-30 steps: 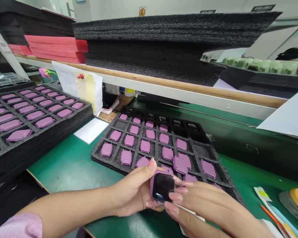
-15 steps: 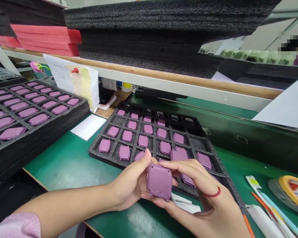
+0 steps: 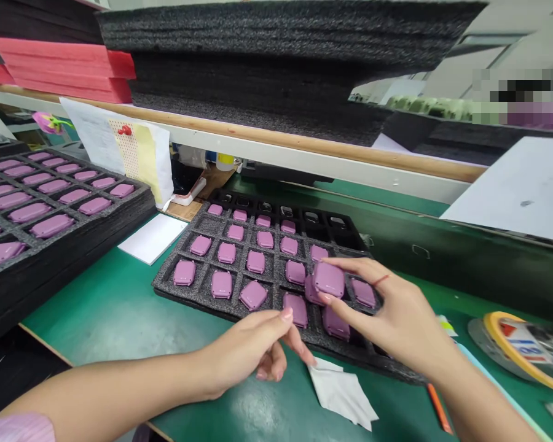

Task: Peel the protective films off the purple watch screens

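Observation:
Between thumb and fingers, my right hand (image 3: 387,307) grips a purple smartwatch case (image 3: 329,280) over the right part of the black foam tray (image 3: 276,288). Another purple case, partly hidden, lies beneath the held one. My left hand (image 3: 258,350) is empty in front of the tray, its thumb and index finger apart and the other fingers curled. Its index fingertip meets the corner of a crumpled white cloth (image 3: 343,396) in the view; whether it touches is unclear. Many of the tray's compartments hold purple cases (image 3: 222,284), while the back row has black ones.
A thick foam tray stack (image 3: 64,245) with purple cases stands on the left. A white pad (image 3: 153,238) lies between the trays. Right are a yellow tape roll (image 3: 525,350) and an orange stick (image 3: 439,408). A shelf (image 3: 258,138) bearing black foam crosses the back.
My right hand has carried the smartwatch case up and away over the tray. The left hand has let go of it and stayed near the front. The camera view has shifted slightly right.

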The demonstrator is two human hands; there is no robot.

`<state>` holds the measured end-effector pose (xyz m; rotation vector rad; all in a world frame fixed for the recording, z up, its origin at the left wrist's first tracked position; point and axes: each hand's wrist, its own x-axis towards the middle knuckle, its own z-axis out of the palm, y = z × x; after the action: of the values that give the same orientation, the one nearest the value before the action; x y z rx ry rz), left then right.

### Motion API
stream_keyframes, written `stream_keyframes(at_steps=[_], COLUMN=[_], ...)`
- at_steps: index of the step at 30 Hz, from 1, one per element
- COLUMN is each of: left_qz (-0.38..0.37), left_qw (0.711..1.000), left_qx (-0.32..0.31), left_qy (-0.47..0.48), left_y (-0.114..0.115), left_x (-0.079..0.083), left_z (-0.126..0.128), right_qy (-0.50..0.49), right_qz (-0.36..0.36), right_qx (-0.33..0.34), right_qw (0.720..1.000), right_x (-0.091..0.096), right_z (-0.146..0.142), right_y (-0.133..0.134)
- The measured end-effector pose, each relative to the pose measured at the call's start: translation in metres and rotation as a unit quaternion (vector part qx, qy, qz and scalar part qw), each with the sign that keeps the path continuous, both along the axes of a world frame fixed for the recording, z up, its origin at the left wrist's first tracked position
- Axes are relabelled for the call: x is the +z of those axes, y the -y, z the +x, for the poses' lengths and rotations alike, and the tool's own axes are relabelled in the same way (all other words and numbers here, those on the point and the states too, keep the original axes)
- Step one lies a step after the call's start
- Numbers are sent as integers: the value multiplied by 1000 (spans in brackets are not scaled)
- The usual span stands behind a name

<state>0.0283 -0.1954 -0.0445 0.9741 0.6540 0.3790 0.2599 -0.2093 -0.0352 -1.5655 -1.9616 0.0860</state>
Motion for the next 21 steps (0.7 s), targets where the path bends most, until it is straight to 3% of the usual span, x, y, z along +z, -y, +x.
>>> stream_keyframes(at_steps=[2,6,13,17,21], left_qz=[24,62,109,134,141], left_qw=[999,994,982,974,975], left_qx=[-35,-77,-125,-147,-145], left_qy=[-26,-53,-91,-106,-91], left_y=[2,6,9,10,13], left_x=[-3,-5,-10,-17,-21], left_z=[2,4,8,9,9], right_qy=[10,25,47,29,3], right_qz=[-61,-110,-152,-143,-150], right_qx=[14,46,25,-27,-88], right_qw=[998,993,987,989,985], right_x=[-7,-14,3,9,2], right_z=[11,11,0,32,80], right_y=[-7,-13,-20,-39,-60])
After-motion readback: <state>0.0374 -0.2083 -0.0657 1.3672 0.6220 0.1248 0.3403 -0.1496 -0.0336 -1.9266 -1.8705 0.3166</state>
